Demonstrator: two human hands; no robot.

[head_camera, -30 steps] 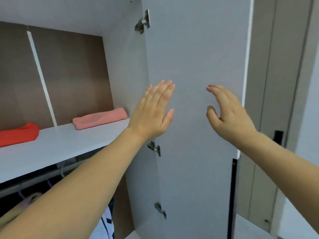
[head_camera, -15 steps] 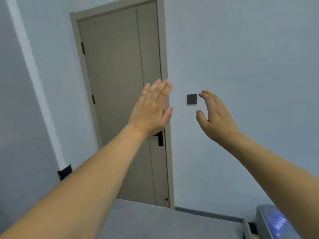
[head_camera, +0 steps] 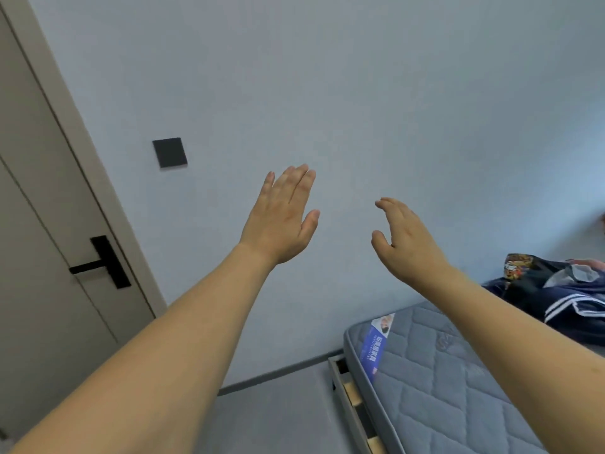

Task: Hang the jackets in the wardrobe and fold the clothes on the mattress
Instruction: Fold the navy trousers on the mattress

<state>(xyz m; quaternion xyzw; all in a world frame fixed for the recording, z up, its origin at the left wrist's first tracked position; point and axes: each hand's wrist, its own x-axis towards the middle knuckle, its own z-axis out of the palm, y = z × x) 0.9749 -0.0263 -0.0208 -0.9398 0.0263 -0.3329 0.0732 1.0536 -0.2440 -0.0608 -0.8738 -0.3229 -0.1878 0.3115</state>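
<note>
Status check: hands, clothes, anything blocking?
Left hand open, right hand open, both empty. Clothes heaped on mattress, unfolded. Nothing in the way.

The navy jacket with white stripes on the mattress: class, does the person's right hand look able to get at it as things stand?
Probably yes. The right hand is open, holds nothing and is raised before the wall; the navy jacket lies uncovered on the mattress, right of that forearm. Nothing blocks the way, though a step closer may be needed.
</note>
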